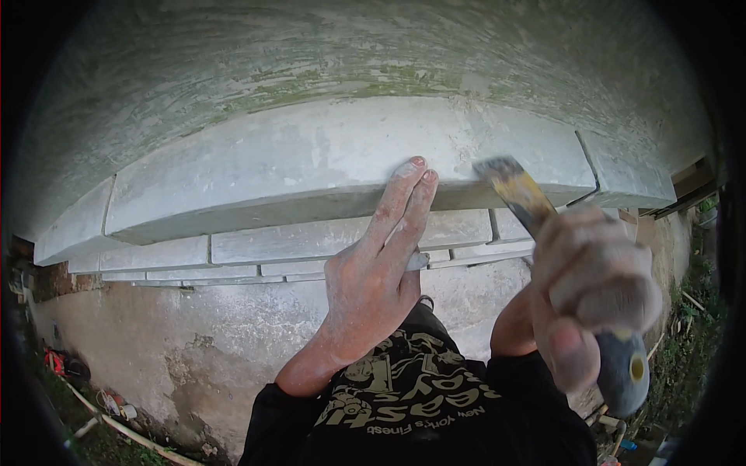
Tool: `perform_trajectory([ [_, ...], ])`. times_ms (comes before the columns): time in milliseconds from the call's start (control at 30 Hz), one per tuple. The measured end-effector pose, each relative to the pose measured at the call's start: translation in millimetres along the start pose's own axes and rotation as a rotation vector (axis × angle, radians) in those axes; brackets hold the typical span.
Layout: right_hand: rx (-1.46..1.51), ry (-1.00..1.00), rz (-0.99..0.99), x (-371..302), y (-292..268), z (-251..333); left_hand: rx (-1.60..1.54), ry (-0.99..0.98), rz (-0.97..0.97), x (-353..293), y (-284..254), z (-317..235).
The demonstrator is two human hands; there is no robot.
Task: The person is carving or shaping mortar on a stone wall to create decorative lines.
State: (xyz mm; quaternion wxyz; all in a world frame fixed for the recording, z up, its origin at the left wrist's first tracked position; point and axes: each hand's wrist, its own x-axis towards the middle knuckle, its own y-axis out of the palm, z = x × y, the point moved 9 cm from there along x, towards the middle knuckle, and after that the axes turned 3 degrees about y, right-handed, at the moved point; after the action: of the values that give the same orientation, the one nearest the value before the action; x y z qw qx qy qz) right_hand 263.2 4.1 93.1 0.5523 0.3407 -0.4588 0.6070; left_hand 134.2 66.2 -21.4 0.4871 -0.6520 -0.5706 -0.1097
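Observation:
My left hand, coated in pale dust, has two fingers stretched out onto the lower edge of a long pale block. Its other fingers are mostly hidden behind the palm, and a small grey rounded shape beside it is unclear. My right hand is wrapped round the grey handle of a scraper, which has a hole near its butt end. The scraper's narrow blade, worn yellow and dark, points up and left. Its tip lies over the block's face, right of my left fingers; whether it touches cannot be told.
Above the block runs a rough grey-green wall surface. More pale blocks lie in rows beneath, with dark joints between them. Stained concrete spreads below. Plants grow at right; a pale pole lies lower left.

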Motion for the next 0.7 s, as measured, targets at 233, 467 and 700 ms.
perform_trajectory([
  [233,-0.045,0.056,-0.002,-0.9,1.6,-2.7,0.007,-0.009,0.009,-0.7,-0.5,0.9],
  [467,0.005,-0.009,-0.059,-1.3,-2.9,0.8,-0.001,0.026,-0.033,-0.3,-1.3,-1.2],
  [700,-0.008,0.08,-0.025,-3.9,-1.5,-2.3,0.014,-0.002,0.016,-1.9,-1.2,0.6],
])
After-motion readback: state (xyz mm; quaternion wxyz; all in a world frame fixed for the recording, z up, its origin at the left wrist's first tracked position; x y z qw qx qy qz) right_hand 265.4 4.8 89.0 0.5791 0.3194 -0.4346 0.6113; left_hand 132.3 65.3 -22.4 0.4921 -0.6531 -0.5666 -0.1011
